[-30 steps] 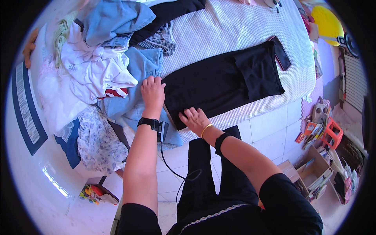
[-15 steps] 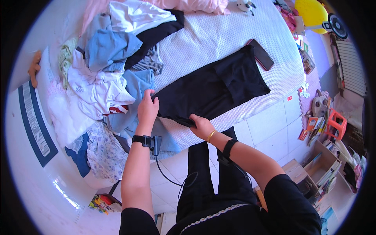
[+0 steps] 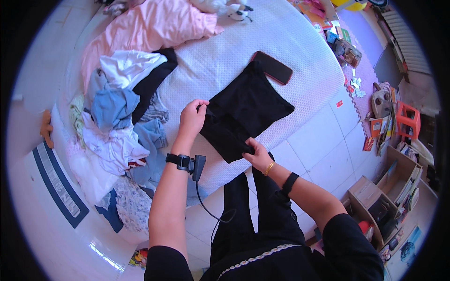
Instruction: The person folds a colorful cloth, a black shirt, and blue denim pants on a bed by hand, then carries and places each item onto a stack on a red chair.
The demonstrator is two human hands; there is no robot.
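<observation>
A folded black garment (image 3: pixel 255 100) lies on the white quilted bed (image 3: pixel 206 61); its exact kind I cannot make out. My left hand (image 3: pixel 192 119) pinches its left corner between thumb and fingers. At the near corner, my right hand (image 3: pixel 258 155) is closed on the cloth, fingertips partly hidden by it. The end between my hands is turned over onto the rest of the garment. Touching its far edge is a dark phone (image 3: pixel 273 68) with a red rim.
Left of the garment spreads a pile of clothes, with a blue piece (image 3: pixel 114 105) and a white piece (image 3: pixel 131 65). A pink cloth (image 3: pixel 159 23) and a plush toy (image 3: pixel 236 12) lie farther back. Beyond the bed's right edge stand a red stool (image 3: pixel 408 121) and wooden shelving (image 3: pixel 365 192).
Both hands have moved slightly right with the garment's near end. The garment is now shorter, its near end folded over toward the phone side. My view has shifted too.
</observation>
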